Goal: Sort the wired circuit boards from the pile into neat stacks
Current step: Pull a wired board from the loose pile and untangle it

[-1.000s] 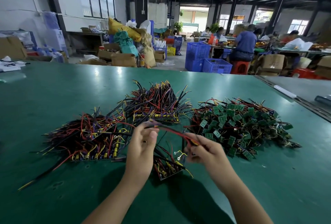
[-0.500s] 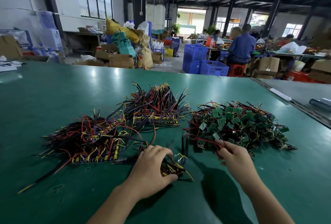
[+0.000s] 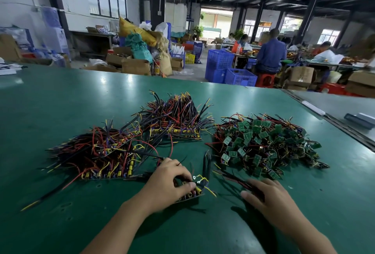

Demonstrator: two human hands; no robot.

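Left hand [image 3: 168, 180]: grip pinched on the small near stack of dark wired circuit boards with yellow leads [image 3: 191, 193], lying on the green worktop [image 3: 60, 101]. Right hand [image 3: 269, 199]: grip closed round loose red-and-black wires [image 3: 235, 179], near the tangled pile of small green boards [image 3: 263, 144]. Boards likely light and stiff, leads springy and snag-prone, so take them by the board edge. Two bristling sorted stacks [image 3: 101, 156] crowd the left.

Left hand [image 3: 168, 182] on small stack [image 3: 191, 194]
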